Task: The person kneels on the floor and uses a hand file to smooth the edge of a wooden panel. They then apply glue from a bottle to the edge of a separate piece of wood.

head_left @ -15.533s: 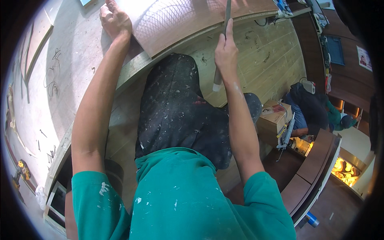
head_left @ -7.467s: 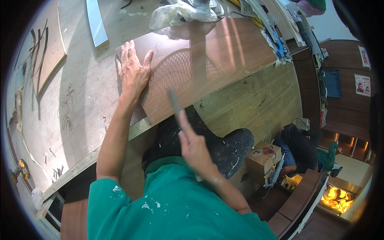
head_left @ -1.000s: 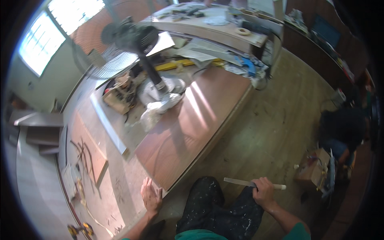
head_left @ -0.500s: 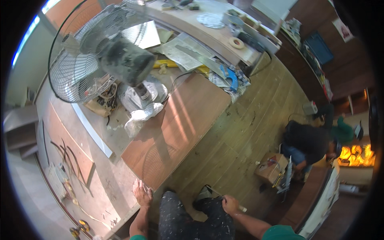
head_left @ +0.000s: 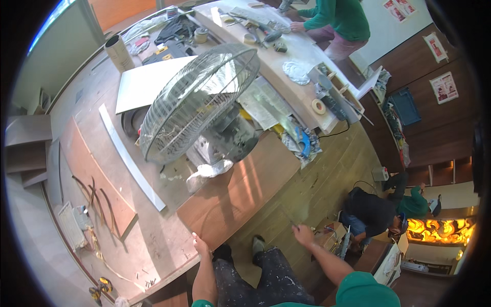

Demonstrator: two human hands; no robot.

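Now the brown veneered panel (head_left: 238, 197) lies flat on the table (head_left: 169, 240), its near corner under my left hand (head_left: 198, 244), fingers resting loosely; jostled, it could slide into the fan (head_left: 197, 105). My right hand (head_left: 303, 234) pinches a thin blurred strip, raised higher than half a second ago.

Bare brown panel (head_left: 240, 192) near the left hand (head_left: 200, 246) — fan (head_left: 199, 102) and clutter crowding beyond.
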